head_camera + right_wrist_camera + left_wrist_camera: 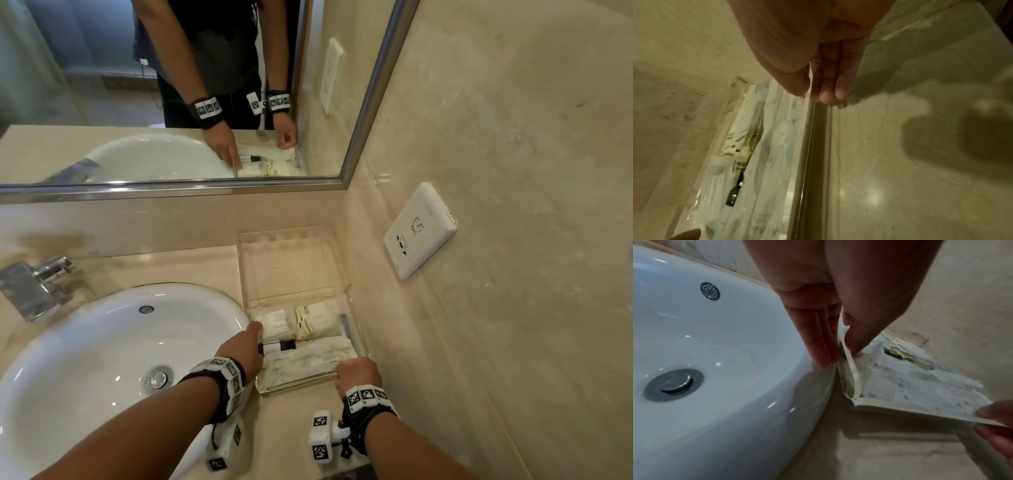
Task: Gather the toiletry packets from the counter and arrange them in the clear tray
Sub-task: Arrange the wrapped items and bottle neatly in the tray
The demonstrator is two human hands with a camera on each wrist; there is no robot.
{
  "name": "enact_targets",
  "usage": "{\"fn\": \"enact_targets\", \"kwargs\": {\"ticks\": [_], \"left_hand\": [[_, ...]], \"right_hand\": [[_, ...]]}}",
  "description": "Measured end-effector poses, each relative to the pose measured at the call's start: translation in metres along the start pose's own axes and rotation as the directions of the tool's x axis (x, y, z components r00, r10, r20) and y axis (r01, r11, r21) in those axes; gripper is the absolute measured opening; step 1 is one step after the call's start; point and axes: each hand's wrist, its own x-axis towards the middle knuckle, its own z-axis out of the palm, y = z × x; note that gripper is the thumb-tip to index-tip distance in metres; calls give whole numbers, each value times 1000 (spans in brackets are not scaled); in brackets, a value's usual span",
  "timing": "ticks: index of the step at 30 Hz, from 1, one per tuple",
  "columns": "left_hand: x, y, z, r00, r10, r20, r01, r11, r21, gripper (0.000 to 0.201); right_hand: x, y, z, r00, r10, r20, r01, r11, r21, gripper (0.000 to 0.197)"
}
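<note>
The clear tray (301, 385) sits on the counter between the sink and the right wall. It holds a long white marbled packet (308, 359), a white packet (274, 322), pale yellow packets (317, 322) and a small dark bottle (279, 345). My left hand (255, 342) pinches the tray's left wall (849, 369), thumb inside and fingers outside (838, 350). My right hand (356, 371) pinches the near wall (809, 146) by its right corner, thumb inside and fingers outside (813, 94). The bottle (734, 193) lies under the packets' edge.
A second clear tray (291, 267), with nothing in it, stands just behind against the back wall. The white sink (102, 342) touches the tray's left side, with a chrome tap (37, 281) at far left. A wall socket (419, 231) and mirror (171, 85) are above.
</note>
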Motion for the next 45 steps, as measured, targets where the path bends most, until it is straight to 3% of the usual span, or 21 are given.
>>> {"fn": "enact_targets", "kwargs": {"ticks": [3, 6, 13, 16, 18, 22, 26, 28, 30, 32, 39, 42, 44, 45], "left_hand": [[7, -2, -1, 1000, 1, -4, -1, 1000, 1, 48], [14, -3, -4, 1000, 5, -10, -5, 1000, -2, 40], [27, -5, -10, 1000, 18, -8, -18, 1000, 15, 26], [33, -7, -10, 1000, 22, -5, -22, 1000, 19, 22], [35, -9, -9, 1000, 25, -1, -25, 1000, 20, 21], [39, -11, -9, 999, 32, 5, -33, 999, 17, 20], [43, -10, -8, 1000, 26, 8, -26, 1000, -3, 18], [43, -10, -8, 1000, 25, 5, -25, 1000, -13, 18], [42, -11, -8, 1000, 31, -2, -31, 999, -17, 17], [40, -11, -8, 999, 36, -19, -37, 999, -26, 16], [40, -13, -12, 999, 30, -40, -32, 998, -53, 14], [40, -14, -12, 999, 29, -38, -31, 998, -62, 15], [40, -15, -12, 999, 35, -40, -38, 997, -60, 15], [39, -15, -13, 998, 39, -41, -42, 997, -60, 16]], "right_hand": [[18, 3, 7, 1000, 25, -14, -23, 996, 83, 31], [17, -4, 3, 999, 32, 13, -33, 990, 141, 31], [19, -15, -7, 997, -81, -4, 80, 985, -151, 30], [16, -29, -11, 999, 38, -30, -31, 980, 196, 15], [10, -35, -16, 1000, -16, -2, 16, 1000, 0, 21], [15, -38, -15, 998, 41, -53, -37, 997, 68, 18], [6, -43, -16, 1000, -29, 3, 29, 1000, 11, 20], [11, -38, -13, 997, 58, 57, -64, 992, 111, 25], [20, -37, -12, 987, 146, 68, -159, 945, 286, 13], [31, -29, -8, 993, 114, 14, -114, 953, 282, 15], [27, -34, -4, 995, 100, 8, -98, 945, 312, 16], [19, -42, -8, 982, 155, 104, -180, 938, 295, 23], [22, -39, -7, 982, 179, 58, -186, 885, 428, 14], [29, -34, -2, 983, 182, -1, -168, 907, 386, 21]]}}
